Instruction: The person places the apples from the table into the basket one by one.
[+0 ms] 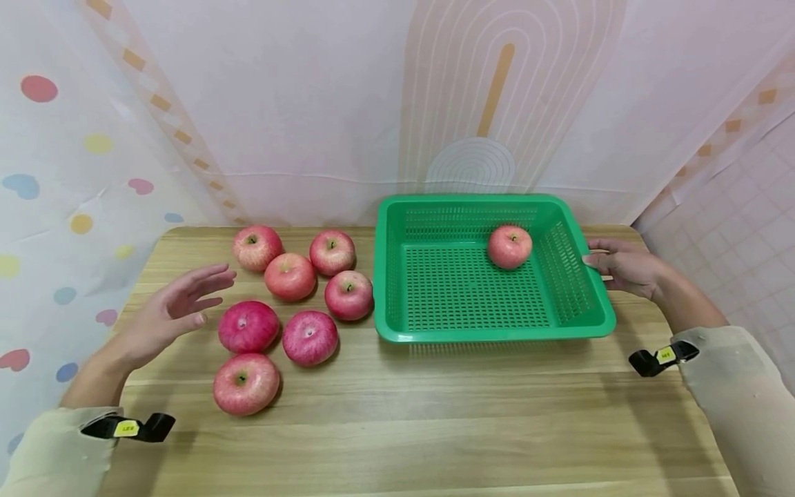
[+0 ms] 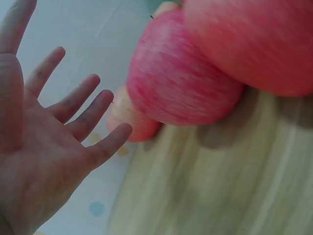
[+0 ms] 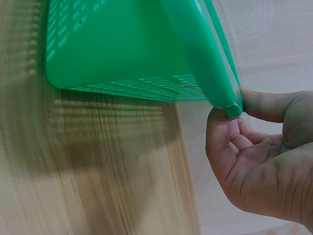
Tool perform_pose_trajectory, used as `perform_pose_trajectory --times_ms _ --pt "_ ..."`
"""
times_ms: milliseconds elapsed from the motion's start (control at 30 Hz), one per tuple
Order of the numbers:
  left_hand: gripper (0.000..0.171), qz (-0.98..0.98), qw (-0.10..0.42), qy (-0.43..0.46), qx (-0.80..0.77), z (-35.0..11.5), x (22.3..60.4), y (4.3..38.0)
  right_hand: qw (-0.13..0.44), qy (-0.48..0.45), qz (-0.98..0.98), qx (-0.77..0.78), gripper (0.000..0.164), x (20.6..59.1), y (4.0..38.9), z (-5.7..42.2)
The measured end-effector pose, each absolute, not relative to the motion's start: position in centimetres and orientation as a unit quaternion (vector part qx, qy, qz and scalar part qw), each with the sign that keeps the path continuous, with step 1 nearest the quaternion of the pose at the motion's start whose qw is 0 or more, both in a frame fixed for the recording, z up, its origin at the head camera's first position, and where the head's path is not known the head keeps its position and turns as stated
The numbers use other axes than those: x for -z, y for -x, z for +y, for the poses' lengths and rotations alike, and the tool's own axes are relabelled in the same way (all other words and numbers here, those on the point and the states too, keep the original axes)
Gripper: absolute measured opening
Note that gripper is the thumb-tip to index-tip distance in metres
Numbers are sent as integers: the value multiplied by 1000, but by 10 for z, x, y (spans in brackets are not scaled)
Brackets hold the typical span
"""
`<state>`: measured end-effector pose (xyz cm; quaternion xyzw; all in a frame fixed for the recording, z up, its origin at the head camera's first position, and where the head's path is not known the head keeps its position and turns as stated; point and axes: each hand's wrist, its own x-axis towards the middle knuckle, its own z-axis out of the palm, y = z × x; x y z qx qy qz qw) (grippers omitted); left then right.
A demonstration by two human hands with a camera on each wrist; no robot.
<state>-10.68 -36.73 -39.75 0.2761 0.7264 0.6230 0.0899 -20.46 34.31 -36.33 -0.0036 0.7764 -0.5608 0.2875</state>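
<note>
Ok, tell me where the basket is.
In the head view, the basket is right of centre, between the right hand gripping it and seven loose apples.

Splayed left hand (image 2: 44,152) near several pinkish-red apples (image 2: 181,73) on a wood-grain table (image 2: 195,191)

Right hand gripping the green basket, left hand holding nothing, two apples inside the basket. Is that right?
Not the count: the head view shows one apple inside the green basket. The right hand grips it; the left hand holds nothing.
</note>
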Motion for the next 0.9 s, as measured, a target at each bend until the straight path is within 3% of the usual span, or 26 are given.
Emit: perform_pose_trajectory --times_ms 533,900 --pt "67 763 143 -228 -588 -367 424 104 287 5 780 557 47 364 204 344" --pt "71 781 134 -228 -566 -359 438 107 288 5 777 559 46 364 205 343"
